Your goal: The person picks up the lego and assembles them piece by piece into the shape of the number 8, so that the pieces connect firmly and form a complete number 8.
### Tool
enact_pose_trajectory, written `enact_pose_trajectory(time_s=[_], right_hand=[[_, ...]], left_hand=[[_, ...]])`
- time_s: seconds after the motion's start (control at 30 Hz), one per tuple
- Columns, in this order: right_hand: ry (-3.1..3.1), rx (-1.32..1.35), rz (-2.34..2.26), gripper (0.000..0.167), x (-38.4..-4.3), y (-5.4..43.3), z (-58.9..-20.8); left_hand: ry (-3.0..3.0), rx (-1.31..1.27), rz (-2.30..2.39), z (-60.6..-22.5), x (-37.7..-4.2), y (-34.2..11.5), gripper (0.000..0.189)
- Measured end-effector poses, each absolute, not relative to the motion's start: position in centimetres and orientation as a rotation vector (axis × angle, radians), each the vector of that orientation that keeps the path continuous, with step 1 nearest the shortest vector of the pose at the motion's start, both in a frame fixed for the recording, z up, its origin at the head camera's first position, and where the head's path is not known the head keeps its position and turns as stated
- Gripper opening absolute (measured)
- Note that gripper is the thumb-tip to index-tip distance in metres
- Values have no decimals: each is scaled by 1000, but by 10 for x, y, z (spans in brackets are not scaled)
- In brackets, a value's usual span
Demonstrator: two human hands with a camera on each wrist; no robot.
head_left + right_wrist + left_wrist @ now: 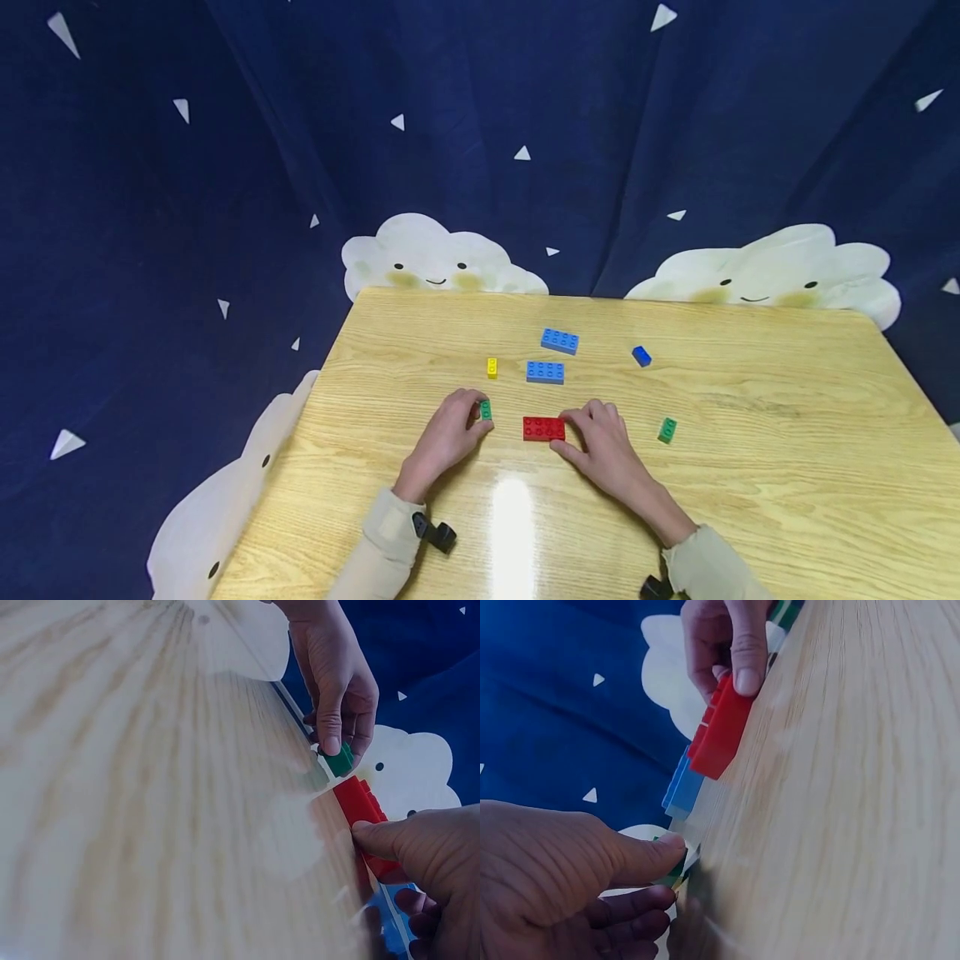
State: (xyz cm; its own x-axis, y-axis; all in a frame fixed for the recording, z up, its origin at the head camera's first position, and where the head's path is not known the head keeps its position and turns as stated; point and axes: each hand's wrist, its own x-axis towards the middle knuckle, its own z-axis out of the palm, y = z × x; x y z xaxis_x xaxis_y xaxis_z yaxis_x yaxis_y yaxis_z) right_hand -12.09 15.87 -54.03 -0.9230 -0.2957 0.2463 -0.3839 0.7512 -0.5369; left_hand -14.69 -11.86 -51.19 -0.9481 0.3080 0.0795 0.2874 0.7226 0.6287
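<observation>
My left hand [447,431] pinches a small green brick [486,410] between thumb and fingers; the right wrist view shows that green brick [340,760] under the thumb. To its right, my right hand [604,443] grips the right end of a red brick [543,428] with two rows of studs. In the left wrist view the red brick [721,729] is held with its studs facing away from the thumb. A gap separates the two held bricks. Behind the red brick lies a blue brick [545,372], and a small yellow brick [492,367] lies beyond the green one.
Farther back on the wooden table [750,400] is another blue brick [559,341]. A small dark blue brick [641,356] and a second green brick [667,430] lie to the right. A dark blue curtain [480,167] with white clouds hangs behind the table.
</observation>
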Motion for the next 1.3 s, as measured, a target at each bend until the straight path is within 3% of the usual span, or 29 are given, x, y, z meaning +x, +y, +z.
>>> enact_pose_trajectory(time_s=[1.3], right_hand=[[-2816,523,859,43,-129,157,-541]], left_hand=[[2872,786,971,-503,-143,-88,36]])
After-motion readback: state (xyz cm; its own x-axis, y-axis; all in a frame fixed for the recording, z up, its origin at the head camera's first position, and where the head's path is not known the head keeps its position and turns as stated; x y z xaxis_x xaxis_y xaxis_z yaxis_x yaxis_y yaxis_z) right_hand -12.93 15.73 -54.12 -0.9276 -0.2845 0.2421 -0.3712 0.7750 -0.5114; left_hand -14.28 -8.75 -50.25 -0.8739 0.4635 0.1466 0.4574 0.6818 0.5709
